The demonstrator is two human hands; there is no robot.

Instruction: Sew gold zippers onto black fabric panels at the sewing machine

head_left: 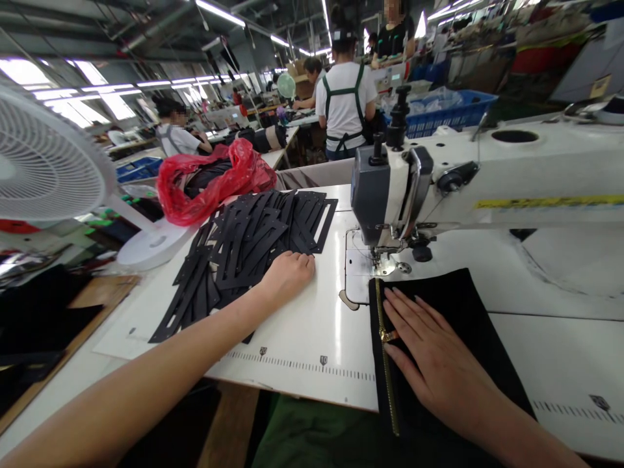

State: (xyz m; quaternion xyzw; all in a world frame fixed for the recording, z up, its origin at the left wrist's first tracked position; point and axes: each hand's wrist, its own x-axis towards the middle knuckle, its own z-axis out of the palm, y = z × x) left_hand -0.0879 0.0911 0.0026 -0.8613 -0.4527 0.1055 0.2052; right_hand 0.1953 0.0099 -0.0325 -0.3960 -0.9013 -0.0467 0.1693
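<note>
My left hand (pixel 291 274) is closed, its fingers curled at the right edge of a heap of black flat strips (pixel 248 234); whether it holds anything is hidden. My right hand (pixel 424 344) lies flat with fingers stretched on a black fabric piece (pixel 458 292). Along the left edge of that fabric runs a gold zipper (pixel 379 302), its slider (pixel 387 336) between my thumb and fingers. The fabric's top edge sits just in front of the presser foot and needle area (pixel 383 260) of the sewing machine (pixel 390 195).
A white fan (pixel 156 240) stands at the left, beside a red plastic bag (pixel 209 182) behind the strips. The white table (pixel 312 338) has a ruler scale along its front edge. Beyond the machine are a blue crate (pixel 439 114) and several people at work.
</note>
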